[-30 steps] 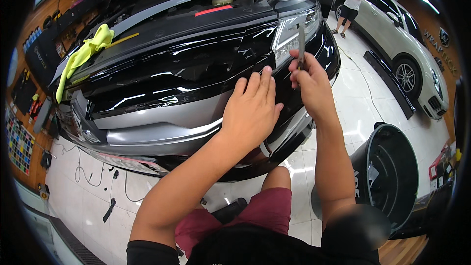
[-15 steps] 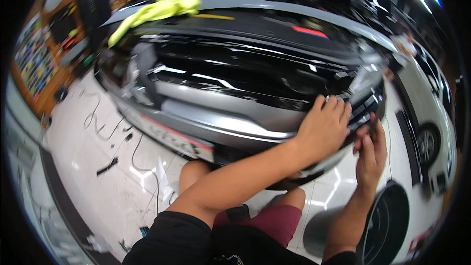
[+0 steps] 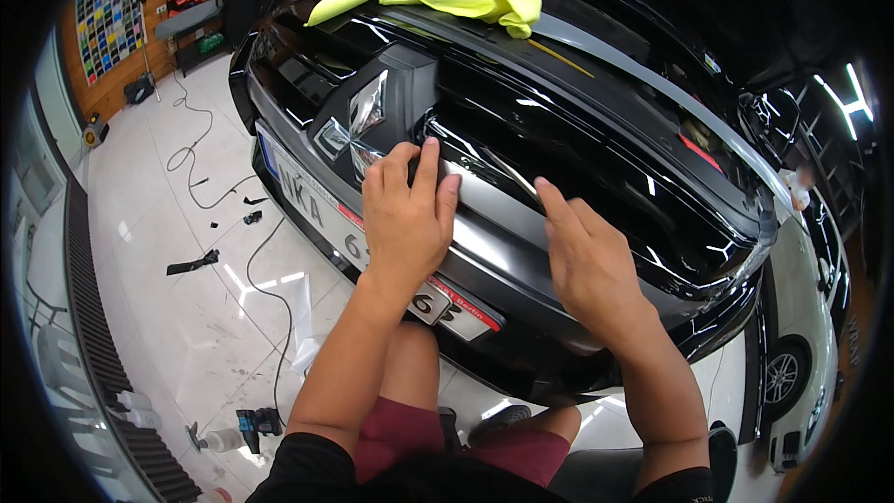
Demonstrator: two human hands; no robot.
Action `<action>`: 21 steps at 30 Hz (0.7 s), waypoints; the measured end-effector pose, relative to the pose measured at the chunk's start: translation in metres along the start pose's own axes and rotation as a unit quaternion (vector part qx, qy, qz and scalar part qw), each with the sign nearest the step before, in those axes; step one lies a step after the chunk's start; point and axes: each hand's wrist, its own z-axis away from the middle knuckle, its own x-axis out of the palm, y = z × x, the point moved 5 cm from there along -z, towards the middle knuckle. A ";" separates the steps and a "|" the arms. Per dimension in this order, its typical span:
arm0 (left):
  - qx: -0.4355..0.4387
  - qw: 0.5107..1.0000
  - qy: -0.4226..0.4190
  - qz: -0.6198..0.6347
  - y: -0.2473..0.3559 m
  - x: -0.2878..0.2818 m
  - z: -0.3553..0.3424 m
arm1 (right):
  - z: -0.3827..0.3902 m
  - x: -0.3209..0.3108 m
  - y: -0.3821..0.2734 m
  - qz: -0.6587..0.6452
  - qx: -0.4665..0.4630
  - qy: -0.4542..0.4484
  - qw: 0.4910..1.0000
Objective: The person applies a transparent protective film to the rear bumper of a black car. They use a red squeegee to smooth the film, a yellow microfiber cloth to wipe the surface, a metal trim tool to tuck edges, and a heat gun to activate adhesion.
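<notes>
Grille (image 3: 582,172) curves glossy black above silver trim (image 3: 503,208).

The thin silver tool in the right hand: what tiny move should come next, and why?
Maybe ease the tool slightly toward the left hand: its fingertips rest near the emblem, beside the glossy black panel, while the tool's tip seems apart from them.

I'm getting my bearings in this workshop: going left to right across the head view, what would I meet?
Colour sample board, long black strip on the floor, left hand, right hand, red strip, pale car's wheel.
</notes>
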 end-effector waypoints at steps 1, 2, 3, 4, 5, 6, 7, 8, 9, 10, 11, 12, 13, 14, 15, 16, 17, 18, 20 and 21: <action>-0.007 1.000 -0.005 -0.004 -0.001 -0.001 0.000 | -0.009 0.007 -0.003 0.022 -0.005 -0.008 1.000; -0.014 1.000 -0.009 -0.007 -0.002 -0.002 -0.001 | -0.015 0.012 -0.005 0.034 -0.013 -0.013 0.999; -0.012 1.000 -0.009 0.002 -0.005 -0.004 -0.003 | -0.020 0.015 -0.009 0.043 -0.021 -0.017 0.999; -0.012 1.000 -0.010 0.011 -0.006 -0.006 -0.003 | -0.025 0.017 -0.013 0.052 -0.030 -0.021 0.998; -0.012 1.000 -0.011 0.022 -0.007 -0.007 -0.003 | -0.028 0.019 -0.016 0.059 -0.033 -0.029 0.997; -0.010 0.999 -0.011 0.031 -0.009 -0.007 -0.003 | -0.032 0.020 -0.020 0.065 -0.037 -0.034 0.997; 0.004 1.000 -0.002 0.031 -0.012 -0.007 -0.002 | -0.034 0.021 -0.022 0.071 -0.040 -0.039 0.996; 0.004 0.999 -0.001 0.035 -0.013 -0.007 -0.001 | -0.037 0.021 -0.024 0.077 -0.044 -0.046 0.995; 0.005 0.999 -0.001 0.039 -0.015 -0.007 0.000 | -0.039 0.022 -0.025 0.083 -0.047 -0.052 0.994; 0.006 0.999 -0.001 0.045 -0.015 -0.007 0.001 | -0.040 0.022 -0.026 0.089 -0.050 -0.059 0.993; 0.006 0.999 -0.006 0.045 -0.016 -0.007 0.002 | -0.042 0.022 -0.026 0.090 -0.050 -0.059 0.993; 0.005 0.999 -0.008 0.045 -0.018 -0.008 0.002 | -0.044 0.021 -0.027 0.093 -0.053 -0.060 0.992; 0.004 0.999 -0.011 0.045 -0.020 -0.009 0.001 | -0.045 0.022 -0.027 0.095 -0.055 -0.061 0.992; 0.011 0.999 -0.011 0.045 -0.021 -0.010 0.002 | -0.046 0.023 -0.028 0.098 -0.060 -0.058 0.992; 0.017 0.999 -0.012 0.047 -0.021 -0.011 0.002 | -0.046 0.023 -0.028 0.102 -0.064 -0.056 0.991; 0.024 0.999 -0.013 0.047 -0.021 -0.012 0.003 | -0.046 0.024 -0.029 0.106 -0.069 -0.053 0.991; 0.022 0.998 -0.016 0.052 -0.022 -0.012 0.003 | -0.047 0.025 -0.029 0.111 -0.065 -0.050 0.990; 0.022 0.998 -0.021 0.059 -0.022 -0.012 0.003 | -0.047 0.026 -0.028 0.117 -0.059 -0.047 0.990; 0.018 0.997 -0.027 0.075 -0.021 -0.011 0.003 | -0.047 0.025 -0.027 0.131 -0.051 -0.043 0.989; 0.016 0.996 -0.029 0.078 -0.022 -0.011 0.003 | -0.048 0.027 -0.028 0.134 -0.051 -0.040 0.989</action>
